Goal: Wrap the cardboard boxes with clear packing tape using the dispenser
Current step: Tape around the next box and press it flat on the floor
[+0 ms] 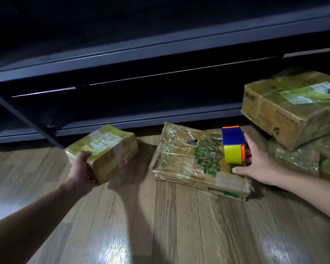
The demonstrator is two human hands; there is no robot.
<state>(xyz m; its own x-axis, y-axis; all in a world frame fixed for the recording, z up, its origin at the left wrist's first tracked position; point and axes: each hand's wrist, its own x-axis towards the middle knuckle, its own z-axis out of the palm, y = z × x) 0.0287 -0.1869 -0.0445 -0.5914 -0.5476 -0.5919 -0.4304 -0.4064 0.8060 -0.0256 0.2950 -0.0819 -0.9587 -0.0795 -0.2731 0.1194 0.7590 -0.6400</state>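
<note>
My left hand grips the near corner of a small tape-wrapped cardboard box, held just above the wooden floor at the left. In the middle lies a flat cardboard box with a green tree print, covered in wrinkled clear tape. A tape dispenser with a blue and orange body and a yellowish tape roll stands on that box's right end. My right hand is around the dispenser from the right, thumb stretched out below the roll, fingers behind it.
A larger taped box rests on top of more wrapped boxes at the far right. A dark metal shelf frame runs along the back, low over the floor. Bare wooden floor fills the foreground.
</note>
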